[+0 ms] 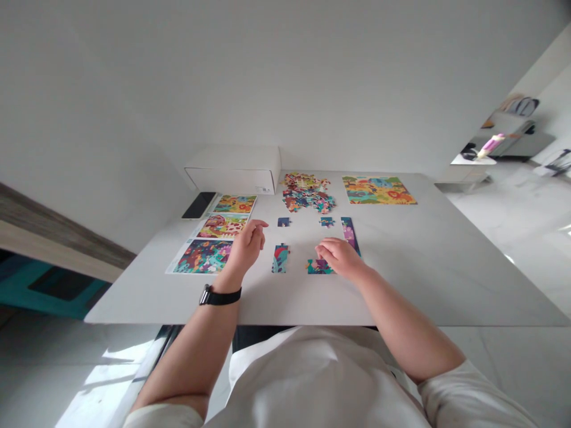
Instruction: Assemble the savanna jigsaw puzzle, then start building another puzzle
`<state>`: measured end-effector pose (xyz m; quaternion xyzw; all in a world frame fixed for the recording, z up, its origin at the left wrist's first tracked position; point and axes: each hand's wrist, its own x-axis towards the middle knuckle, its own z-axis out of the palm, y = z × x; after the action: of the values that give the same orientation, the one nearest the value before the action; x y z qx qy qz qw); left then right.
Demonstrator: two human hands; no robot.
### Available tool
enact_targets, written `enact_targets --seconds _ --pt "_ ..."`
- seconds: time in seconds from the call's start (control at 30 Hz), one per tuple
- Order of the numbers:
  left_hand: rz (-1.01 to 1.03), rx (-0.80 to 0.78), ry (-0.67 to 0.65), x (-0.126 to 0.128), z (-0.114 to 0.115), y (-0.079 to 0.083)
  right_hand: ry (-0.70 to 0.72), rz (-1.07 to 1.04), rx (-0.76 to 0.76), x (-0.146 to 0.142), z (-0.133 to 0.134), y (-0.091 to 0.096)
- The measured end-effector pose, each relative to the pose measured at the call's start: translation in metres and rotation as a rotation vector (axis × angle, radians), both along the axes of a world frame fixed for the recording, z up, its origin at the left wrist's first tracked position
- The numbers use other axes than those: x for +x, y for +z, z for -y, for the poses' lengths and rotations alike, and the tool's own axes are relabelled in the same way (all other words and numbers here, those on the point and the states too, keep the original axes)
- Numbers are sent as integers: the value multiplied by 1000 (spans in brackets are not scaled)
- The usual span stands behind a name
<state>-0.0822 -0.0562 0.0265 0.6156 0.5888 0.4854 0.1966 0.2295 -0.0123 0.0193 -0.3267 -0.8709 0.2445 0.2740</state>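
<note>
My left hand (250, 242) hovers over the right edge of the printed puzzle picture sheet (182, 267). Its index finger points right, the others curl loosely, and nothing shows in it. My right hand (341, 255) has its fingers curled together, and whatever they may hold is hidden. It partly covers a joined strip of puzzle pieces (317, 267) and lies beside a purple puzzle strip (350, 233). Between the hands lies a red and blue puzzle section (280, 260). Farther back are a dark blue puzzle piece (284, 222) and a small joined puzzle section (327, 222).
Loose puzzle pieces (307, 196) form a pile at the back. A finished animal puzzle (379, 190) lies back right. Along the wall stands a white box (232, 172), with a dark phone (199, 205) in front of it. The white table (414, 267) ends near my body.
</note>
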Motion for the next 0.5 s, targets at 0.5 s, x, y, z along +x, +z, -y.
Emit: enact_targets --seconds 0.5 --pt "-197 -128 188 -7 -57 -2 -184 -31 187 10 -35 1"
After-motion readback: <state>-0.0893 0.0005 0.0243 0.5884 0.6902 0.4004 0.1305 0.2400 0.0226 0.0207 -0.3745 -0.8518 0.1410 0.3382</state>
